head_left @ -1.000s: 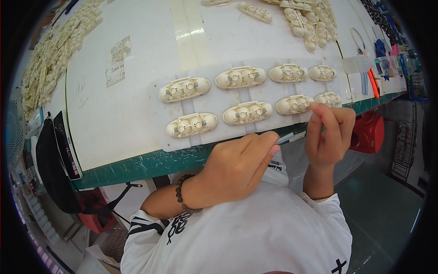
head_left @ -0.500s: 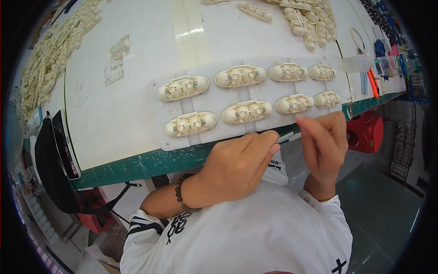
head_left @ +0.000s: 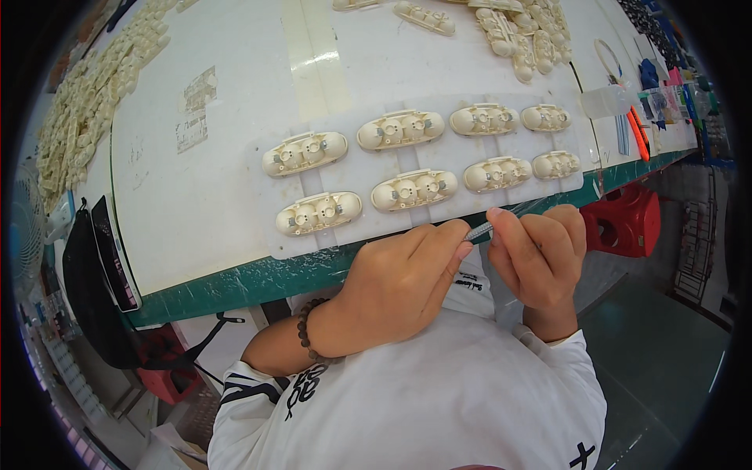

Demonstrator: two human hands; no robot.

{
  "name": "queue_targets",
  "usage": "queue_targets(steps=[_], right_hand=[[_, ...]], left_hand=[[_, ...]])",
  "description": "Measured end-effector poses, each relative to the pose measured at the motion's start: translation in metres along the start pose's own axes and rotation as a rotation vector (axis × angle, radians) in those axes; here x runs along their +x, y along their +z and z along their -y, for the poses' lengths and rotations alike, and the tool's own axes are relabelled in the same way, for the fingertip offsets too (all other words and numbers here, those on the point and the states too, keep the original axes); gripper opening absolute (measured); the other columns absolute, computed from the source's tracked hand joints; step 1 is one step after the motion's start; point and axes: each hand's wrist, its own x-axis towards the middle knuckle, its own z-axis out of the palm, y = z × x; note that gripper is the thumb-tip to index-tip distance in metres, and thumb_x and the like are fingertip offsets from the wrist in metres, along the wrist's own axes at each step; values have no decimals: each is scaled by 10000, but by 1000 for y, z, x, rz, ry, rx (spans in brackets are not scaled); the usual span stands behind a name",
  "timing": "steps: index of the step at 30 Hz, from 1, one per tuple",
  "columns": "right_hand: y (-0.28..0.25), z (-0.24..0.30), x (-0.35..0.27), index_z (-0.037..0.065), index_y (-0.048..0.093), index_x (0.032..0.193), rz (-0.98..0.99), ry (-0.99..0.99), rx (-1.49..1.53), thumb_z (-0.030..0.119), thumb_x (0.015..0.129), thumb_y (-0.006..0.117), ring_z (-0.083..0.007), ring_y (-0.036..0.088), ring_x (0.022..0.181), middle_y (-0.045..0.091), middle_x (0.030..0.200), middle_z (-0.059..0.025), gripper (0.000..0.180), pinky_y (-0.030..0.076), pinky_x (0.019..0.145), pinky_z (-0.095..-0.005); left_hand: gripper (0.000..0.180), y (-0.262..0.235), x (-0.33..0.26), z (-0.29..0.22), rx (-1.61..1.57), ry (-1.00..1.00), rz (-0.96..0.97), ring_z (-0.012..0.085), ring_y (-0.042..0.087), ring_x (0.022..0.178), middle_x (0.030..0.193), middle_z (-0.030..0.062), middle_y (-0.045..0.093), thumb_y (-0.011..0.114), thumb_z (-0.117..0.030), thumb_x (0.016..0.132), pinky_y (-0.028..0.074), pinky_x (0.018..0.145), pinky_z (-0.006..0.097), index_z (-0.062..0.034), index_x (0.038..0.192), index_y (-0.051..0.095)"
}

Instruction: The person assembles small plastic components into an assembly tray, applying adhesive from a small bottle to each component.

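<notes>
Small grey metal rod (head_left: pixel 479 231) pinched between left hand (head_left: pixel 399 286) and right hand (head_left: pixel 540 254), just below the white tray (head_left: pixel 356 176); eight cream oval housings (head_left: pixel 413 189) seated there, completion impossible to judge

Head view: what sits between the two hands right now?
In the head view, a thin grey metal rod bridges the gap, pinched between the left hand and the right hand, just below the white tray of cream shells.
</notes>
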Motion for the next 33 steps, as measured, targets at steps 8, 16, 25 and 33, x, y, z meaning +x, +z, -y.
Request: queue_targets(steps=[8, 16, 25, 33], right_hand=[[-1, -11, -6, 21, 711, 929, -19, 152, 28, 4, 560, 719, -187, 478, 654, 545, 766, -24, 369, 370, 556, -296], [-1, -30, -4, -19, 699, 980, 48, 237, -51, -50, 647, 714, -217, 488, 665, 563, 753, -54, 335, 392, 574, -328], [-8, 1, -8, 15, 705, 1015, 69, 163, 168, -6, 611, 709, -171, 474, 647, 553, 780, -21, 405, 363, 554, -285], [-20, -7, -15, 13, 705, 985, 19, 96, 22, 51, 633, 701, -154, 475, 642, 555, 798, -15, 355, 356, 521, -279]], left_hand=[[137, 0, 1, -1, 28, 5, 12, 271, 550, 535, 660, 109, 529, 627, -56, 872, 435, 467, 365, 7, 986, 586], [137, -3, 1, -2, 19, -2, 28, 270, 552, 539, 668, 114, 538, 627, -42, 870, 434, 465, 357, 15, 988, 588], [162, -1, 5, -5, 55, 10, 81, 266, 557, 548, 678, 117, 544, 633, -33, 857, 445, 477, 355, 27, 1001, 590], [170, 16, 20, -13, -29, 60, 83, 275, 584, 578, 714, 129, 579, 625, -33, 862, 456, 489, 362, 43, 1010, 587]])
